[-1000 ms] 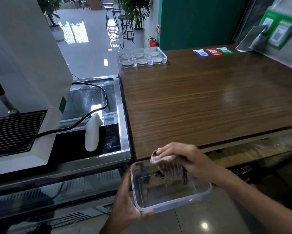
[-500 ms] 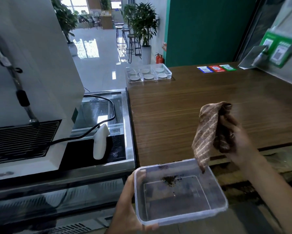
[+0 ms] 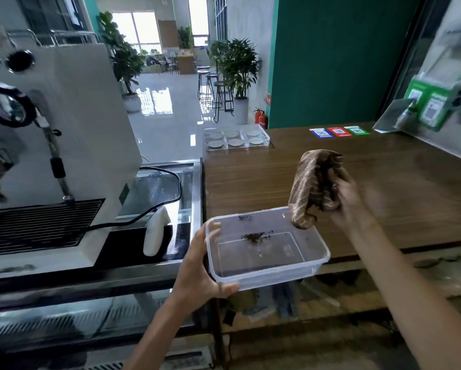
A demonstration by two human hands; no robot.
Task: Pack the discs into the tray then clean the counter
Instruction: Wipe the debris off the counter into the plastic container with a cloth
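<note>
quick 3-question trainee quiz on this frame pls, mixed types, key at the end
1. True or false: the brown cloth is lying flat on the wooden counter.
2. What lies on the bottom of the clear plastic container?
   A. white discs
   B. dark crumbs
   C. folded paper
3. Fill in: the clear tray at the counter's far corner shows ___ discs.

Key
1. False. The right hand holds it bunched up above the container's far right corner.
2. B. The dark crumbs sit near the middle; the left hand grips the container's left edge.
3. Six.
</note>
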